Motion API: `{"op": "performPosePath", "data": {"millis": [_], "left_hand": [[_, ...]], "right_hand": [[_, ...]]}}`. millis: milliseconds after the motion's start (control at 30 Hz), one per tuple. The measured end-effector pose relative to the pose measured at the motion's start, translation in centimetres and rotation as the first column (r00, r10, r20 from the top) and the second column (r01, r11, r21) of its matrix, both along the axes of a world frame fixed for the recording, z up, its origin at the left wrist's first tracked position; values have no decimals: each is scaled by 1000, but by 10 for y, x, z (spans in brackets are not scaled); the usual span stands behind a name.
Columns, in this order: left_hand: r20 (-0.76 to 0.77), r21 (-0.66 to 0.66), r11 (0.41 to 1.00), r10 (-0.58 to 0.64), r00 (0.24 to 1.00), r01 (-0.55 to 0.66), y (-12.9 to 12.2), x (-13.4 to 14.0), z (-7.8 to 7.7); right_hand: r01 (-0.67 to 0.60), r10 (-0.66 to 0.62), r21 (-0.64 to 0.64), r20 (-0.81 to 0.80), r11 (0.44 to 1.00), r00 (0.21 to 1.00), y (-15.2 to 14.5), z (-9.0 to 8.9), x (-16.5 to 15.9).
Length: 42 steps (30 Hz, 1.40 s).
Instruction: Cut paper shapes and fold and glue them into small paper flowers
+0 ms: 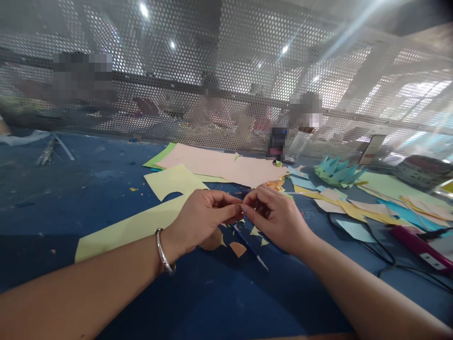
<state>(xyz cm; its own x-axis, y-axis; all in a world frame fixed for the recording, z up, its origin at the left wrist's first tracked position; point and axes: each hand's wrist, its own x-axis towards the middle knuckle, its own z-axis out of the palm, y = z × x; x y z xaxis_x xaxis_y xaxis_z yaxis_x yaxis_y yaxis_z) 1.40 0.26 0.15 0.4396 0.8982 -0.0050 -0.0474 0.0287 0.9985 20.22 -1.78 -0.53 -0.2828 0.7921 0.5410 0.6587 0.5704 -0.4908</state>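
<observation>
Above the middle of the blue table, my left hand [205, 212] and my right hand [274, 215] meet fingertip to fingertip, both pinched closed. Whatever lies between the fingertips is too small and hidden to make out. Below them are an orange-brown paper piece [238, 249], small yellow paper scraps [255, 231] and a thin blue stick-like tool [253, 250] with a pale tip. A round brownish piece [211, 240] is partly covered by my left hand. Pale yellow paper [123, 233] extends under my left wrist.
Behind my hands lie a pink paper sheet [208, 163] and a cut yellow sheet [170, 182]. To the right are a spiky blue-green paper piece [338, 172], coloured paper strips [368, 210], a black cable [385, 250] and a magenta power strip [423, 248]. A perforated metal screen [219, 56] borders the table.
</observation>
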Motion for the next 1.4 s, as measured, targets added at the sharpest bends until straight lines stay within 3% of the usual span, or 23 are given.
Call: {"op": "performPosePath", "data": {"millis": [267, 500, 700, 900, 1033, 1400], "left_hand": [[-56, 157, 987, -1, 998, 10, 3, -3, -4], [-139, 381, 925, 65, 988, -7, 1, -4, -2], [-91, 294, 956, 32, 995, -4, 1, -4, -1], [-196, 257, 958, -79, 977, 129, 5, -8, -5], [-309, 370, 919, -19, 951, 139, 4, -8, -4], [-413, 640, 760, 219, 884, 110, -5, -6, 4]], "right_hand": [[52, -53, -17, -38, 999, 998, -1, 1, -1], [34, -39, -61, -84, 998, 996, -3, 1, 0], [7, -12, -67, -74, 998, 997, -3, 2, 1], [-12, 8, -82, -49, 997, 999, -2, 3, 3], [-48, 44, -86, -54, 995, 998, -4, 4, 3], [-64, 60, -78, -52, 995, 997, -7, 5, -2]]}}
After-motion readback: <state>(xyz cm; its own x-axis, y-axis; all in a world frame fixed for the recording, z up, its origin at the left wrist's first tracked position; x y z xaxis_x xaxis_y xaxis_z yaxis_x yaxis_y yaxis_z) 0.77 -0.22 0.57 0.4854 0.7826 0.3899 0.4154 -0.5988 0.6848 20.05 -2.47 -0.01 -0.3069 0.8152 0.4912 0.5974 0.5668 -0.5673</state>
